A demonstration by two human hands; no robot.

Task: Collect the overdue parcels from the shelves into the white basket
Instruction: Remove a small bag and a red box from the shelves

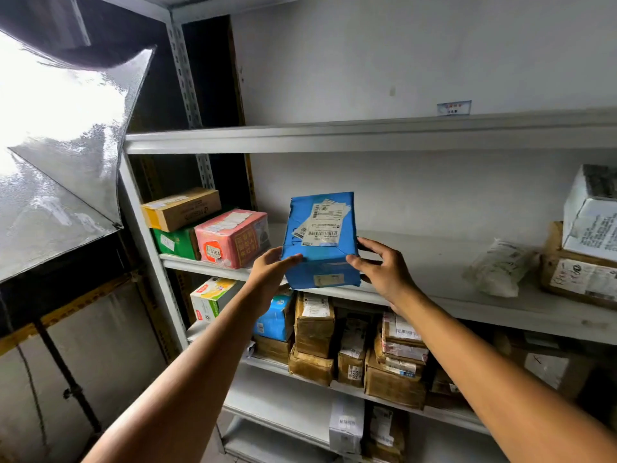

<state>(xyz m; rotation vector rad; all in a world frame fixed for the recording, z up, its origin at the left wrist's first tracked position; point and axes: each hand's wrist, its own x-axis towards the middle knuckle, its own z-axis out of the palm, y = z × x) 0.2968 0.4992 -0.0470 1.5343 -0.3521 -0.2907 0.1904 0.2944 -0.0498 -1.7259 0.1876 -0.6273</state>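
A white wall [400, 61] backs a grey metal shelving unit [334, 137] that fills most of what I see. Its top board is bare apart from a small label [454, 107] at the back. Far to the left of my fingers a silvery lighting umbrella [66, 155] glares brightly on a dark stand [66, 379].

On the middle shelf [417, 262], left of my left hand, a yellow-brown carton [182, 208] lies on a green box [175, 243], with a pink box [233, 238] touching them both.

My left hand [270, 272] grips the lower left edge of the blue parcel [322, 242], thumb curled over its front. The parcel stands nearly upright at the shelf's front lip, its white shipping labels facing me. I cannot tell whether its bottom edge rests on the board. My right hand [384, 272] holds the lower right edge, thumb on the front and fingers [370, 243] spread round the side.

Beneath my hands, the shelf below is crowded: a white-and-yellow box [213, 297], a light blue box [275, 317] and stacks of taped brown cartons [314, 325].

Well to the right of my right fingers, a white padded bag [497, 269] lies on the middle shelf. Beyond it a white box [591, 215] sits on a large brown carton [581, 279].
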